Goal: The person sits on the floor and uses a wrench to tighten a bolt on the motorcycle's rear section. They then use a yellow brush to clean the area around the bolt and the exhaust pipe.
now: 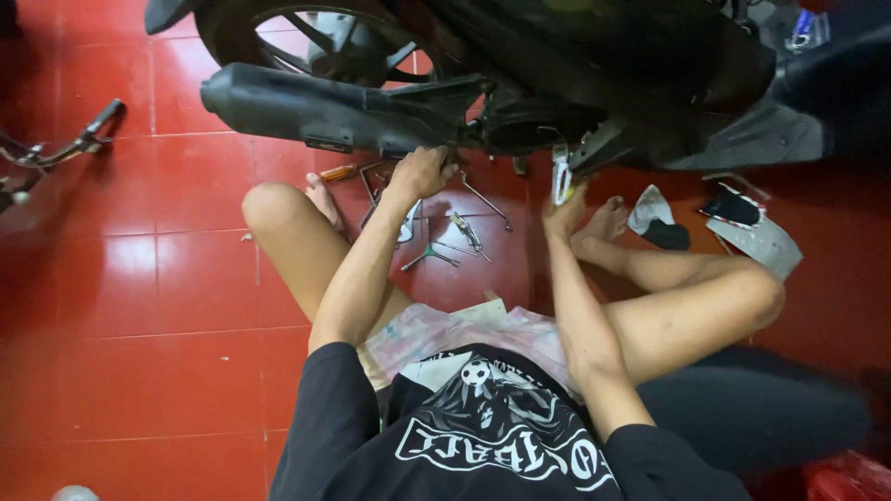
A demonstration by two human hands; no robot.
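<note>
Single head-worn view, looking steeply down, close over lap and red floor — motorcycle underside ahead

red floor tiles (139, 278), black exhaust (306, 107), seemingly orange-handled screwdriver (339, 173)

Black matte exhaust muffler (306, 109), roughly horizontal under the motorcycle; small silver bracket (561, 176) hanging beside it.

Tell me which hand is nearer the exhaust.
Left. The left hand touches the underside of the exhaust; the right hand is farther off, below the silver bracket.
</note>
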